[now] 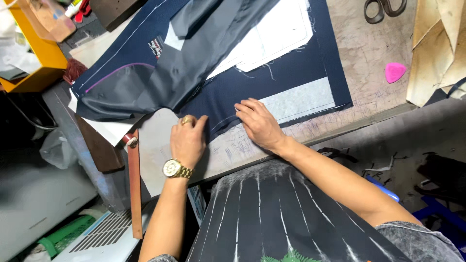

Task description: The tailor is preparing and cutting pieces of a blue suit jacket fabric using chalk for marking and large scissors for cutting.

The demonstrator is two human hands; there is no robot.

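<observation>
A navy cloth piece [291,68] with grey lining [204,43] and white paper-like patches [272,34] lies spread on a worn wooden table [374,48]. My left hand [188,138], with a gold ring and a gold watch, presses its fingertips on the near edge of the navy cloth. My right hand [259,123] lies flat beside it, fingers spread on the same edge. Neither hand grips anything.
Black scissors [383,8] and a pink triangular chalk [394,72] lie at the table's far right, by tan paper patterns [437,48]. A yellow box [39,53] stands at the far left. A brown strap [134,184] hangs off the near edge.
</observation>
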